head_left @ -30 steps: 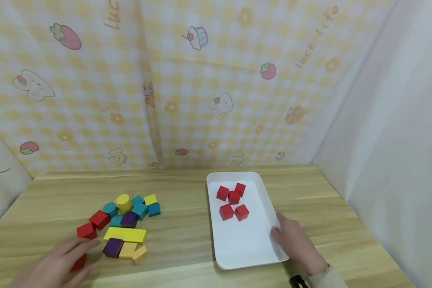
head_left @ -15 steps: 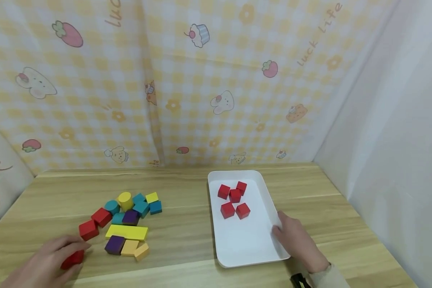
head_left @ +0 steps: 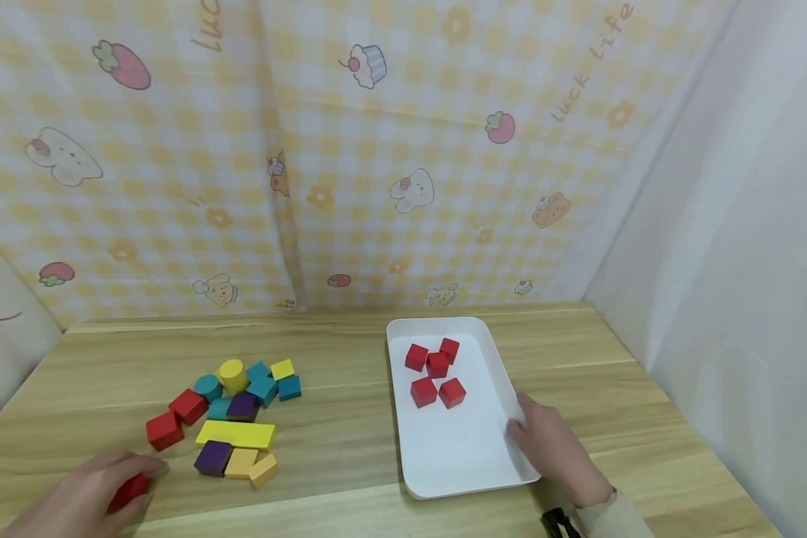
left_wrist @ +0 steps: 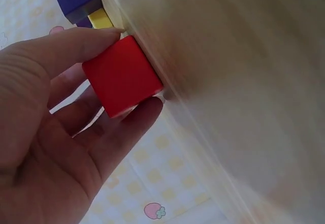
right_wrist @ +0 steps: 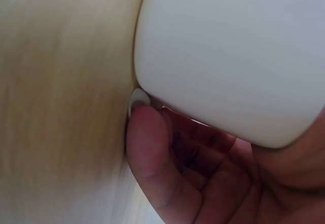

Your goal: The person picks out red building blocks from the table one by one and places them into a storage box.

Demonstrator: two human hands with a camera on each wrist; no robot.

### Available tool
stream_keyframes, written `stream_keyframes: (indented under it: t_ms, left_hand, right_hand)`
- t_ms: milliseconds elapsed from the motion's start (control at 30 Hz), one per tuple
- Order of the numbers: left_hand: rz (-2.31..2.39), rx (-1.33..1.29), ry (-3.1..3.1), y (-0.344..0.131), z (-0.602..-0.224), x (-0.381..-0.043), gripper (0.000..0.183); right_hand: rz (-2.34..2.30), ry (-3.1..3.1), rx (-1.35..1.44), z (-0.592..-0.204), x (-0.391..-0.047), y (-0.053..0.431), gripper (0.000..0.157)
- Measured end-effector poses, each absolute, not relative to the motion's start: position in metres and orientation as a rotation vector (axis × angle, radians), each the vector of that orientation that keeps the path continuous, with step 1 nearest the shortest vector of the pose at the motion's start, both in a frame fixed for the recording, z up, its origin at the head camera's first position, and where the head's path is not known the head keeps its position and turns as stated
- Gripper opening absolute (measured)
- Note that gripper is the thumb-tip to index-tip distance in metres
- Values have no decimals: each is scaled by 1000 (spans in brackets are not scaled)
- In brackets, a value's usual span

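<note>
At the lower left of the head view my left hand (head_left: 84, 493) pinches a red cube (head_left: 129, 492) between thumb and fingers. In the left wrist view the red cube (left_wrist: 123, 76) sits at the wooden tabletop, gripped at opposite sides. My right hand (head_left: 558, 448) grips the right wall of a white tray (head_left: 464, 463), its thumb over the rim. Several red cubes (head_left: 424, 391) lie in the tray's far half. The right wrist view shows the right hand (right_wrist: 172, 163) against the tray's outer wall (right_wrist: 218, 56).
Just beyond the left hand lie two more red blocks (head_left: 164, 431), a yellow plank (head_left: 235, 433), purple cubes (head_left: 213, 457), teal blocks (head_left: 263, 390), a yellow cylinder (head_left: 232, 376) and pale orange blocks (head_left: 242, 462). A patterned cloth (head_left: 350, 149) rises behind the table (head_left: 336, 403).
The left hand has closed its spread fingers around the red cube and drawn slightly left, away from the other blocks. The right hand and tray stay in place.
</note>
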State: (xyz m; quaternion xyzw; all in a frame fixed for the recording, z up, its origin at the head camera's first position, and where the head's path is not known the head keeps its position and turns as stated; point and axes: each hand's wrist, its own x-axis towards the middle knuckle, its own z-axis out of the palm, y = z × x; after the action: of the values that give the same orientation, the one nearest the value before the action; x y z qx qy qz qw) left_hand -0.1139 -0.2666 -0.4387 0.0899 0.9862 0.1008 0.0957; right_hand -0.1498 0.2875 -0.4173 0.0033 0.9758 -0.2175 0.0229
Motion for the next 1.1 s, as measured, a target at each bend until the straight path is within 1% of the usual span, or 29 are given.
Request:
stream_keyframes:
  t_ms: [200, 367, 500, 600, 767, 933, 1100]
  left_hand:
    - [265, 277, 2862, -265, -437, -114, 36]
    - [265, 350, 2916, -247, -424, -113, 38]
    - [324, 539, 2994, -225, -406, -115, 34]
    - [431, 737, 3037, -205, -395, -117, 27]
    - [574, 989, 3054, -171, -382, -123, 25]
    - [575, 1081, 3044, -137, -368, -136, 23]
    - [632, 1134, 3016, -106, -356, -154, 16]
  right_hand:
    - [-665, 3027, 12, -418, -150, 287, 15]
    - [-661, 3032, 3, -417, -150, 288, 14]
    - [-660, 3019, 19, -416, -150, 289, 20]
    - [-662, 3005, 32, -416, -150, 289, 25]
    - [-675, 2996, 37, -416, -149, 288, 20]
    - [-684, 2997, 39, -416, -149, 287, 21]
    - [-692, 2991, 48, -417, -149, 288, 22]
